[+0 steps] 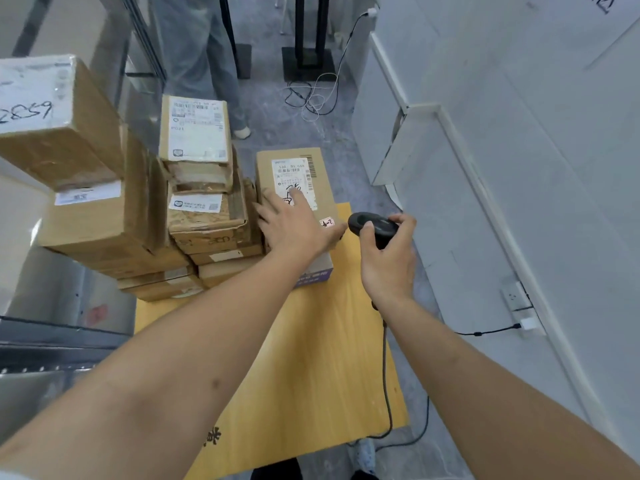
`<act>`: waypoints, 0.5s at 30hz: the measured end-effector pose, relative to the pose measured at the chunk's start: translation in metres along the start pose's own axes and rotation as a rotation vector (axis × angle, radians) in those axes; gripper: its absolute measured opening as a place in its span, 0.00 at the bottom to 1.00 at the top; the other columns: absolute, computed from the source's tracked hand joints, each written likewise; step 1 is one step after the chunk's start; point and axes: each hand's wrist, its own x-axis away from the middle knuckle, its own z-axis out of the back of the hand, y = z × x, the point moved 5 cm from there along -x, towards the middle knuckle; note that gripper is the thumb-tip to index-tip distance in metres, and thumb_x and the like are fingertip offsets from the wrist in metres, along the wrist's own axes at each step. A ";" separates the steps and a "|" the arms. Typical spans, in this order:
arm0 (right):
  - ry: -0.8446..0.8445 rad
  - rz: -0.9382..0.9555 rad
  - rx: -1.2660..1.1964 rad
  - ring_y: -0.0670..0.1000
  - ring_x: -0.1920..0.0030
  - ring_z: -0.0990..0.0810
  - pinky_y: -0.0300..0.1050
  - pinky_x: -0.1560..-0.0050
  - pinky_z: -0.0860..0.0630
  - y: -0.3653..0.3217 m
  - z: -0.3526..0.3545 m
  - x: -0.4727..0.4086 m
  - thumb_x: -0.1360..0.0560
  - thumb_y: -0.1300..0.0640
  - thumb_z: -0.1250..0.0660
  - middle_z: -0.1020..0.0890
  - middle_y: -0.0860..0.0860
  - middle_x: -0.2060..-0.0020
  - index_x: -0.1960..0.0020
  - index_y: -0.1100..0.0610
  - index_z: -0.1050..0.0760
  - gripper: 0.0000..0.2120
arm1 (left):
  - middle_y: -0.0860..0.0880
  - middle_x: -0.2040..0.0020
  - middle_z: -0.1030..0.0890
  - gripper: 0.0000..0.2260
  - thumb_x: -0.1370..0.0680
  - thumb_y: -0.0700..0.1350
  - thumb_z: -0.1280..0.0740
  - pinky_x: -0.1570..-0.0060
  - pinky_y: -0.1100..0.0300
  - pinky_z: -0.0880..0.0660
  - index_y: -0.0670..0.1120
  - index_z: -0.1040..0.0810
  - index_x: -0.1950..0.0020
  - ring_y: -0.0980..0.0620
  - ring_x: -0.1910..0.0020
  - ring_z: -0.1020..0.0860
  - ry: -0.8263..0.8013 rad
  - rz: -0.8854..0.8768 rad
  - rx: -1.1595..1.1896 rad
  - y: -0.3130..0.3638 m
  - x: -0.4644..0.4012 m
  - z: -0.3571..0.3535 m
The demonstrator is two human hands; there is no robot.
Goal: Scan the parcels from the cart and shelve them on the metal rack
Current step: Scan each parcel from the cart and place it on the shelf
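Labelled cardboard parcel (298, 188) judged stiff, fairly light, best gripped across its side edges; left hand (294, 225) laid flat on it, fingers straight, right hand (389, 263) clamped round handheld scanner (372, 226).

1. Brown cardboard parcels (104, 216), white labels with black barcodes.
2. Tan parcel (294, 174), white label (294, 178) scrawled in black marker, purple band low on its side.
3. Yellow-orange cart deck (311, 358) with faint wood grain.
4. Black scanner (372, 228), dark grey cable (386, 375).
5. Mottled grey floor (294, 119), white wall (519, 133).
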 end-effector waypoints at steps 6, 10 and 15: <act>-0.050 -0.016 0.018 0.51 0.52 0.19 0.53 0.53 0.22 0.010 0.005 -0.001 0.18 0.42 0.37 0.20 0.41 0.53 0.37 0.45 0.36 0.14 | 0.31 0.18 0.54 0.62 0.39 0.77 0.27 0.27 0.37 0.36 0.49 0.49 0.16 0.29 0.22 0.44 -0.009 0.083 0.004 0.003 0.009 -0.005; -0.076 0.000 -0.006 0.51 0.52 0.19 0.54 0.53 0.21 0.017 0.020 0.003 0.18 0.41 0.37 0.19 0.43 0.51 0.37 0.44 0.37 0.15 | 0.33 0.19 0.50 0.63 0.42 0.78 0.29 0.28 0.39 0.35 0.49 0.47 0.16 0.31 0.25 0.40 -0.006 0.045 -0.030 0.006 0.034 -0.005; -0.098 0.028 -0.036 0.52 0.51 0.18 0.53 0.52 0.21 0.027 0.047 0.016 0.19 0.40 0.37 0.18 0.44 0.50 0.38 0.44 0.36 0.15 | 0.36 0.20 0.45 0.63 0.45 0.80 0.32 0.30 0.39 0.33 0.50 0.43 0.17 0.33 0.27 0.37 0.022 0.016 -0.014 0.012 0.078 -0.010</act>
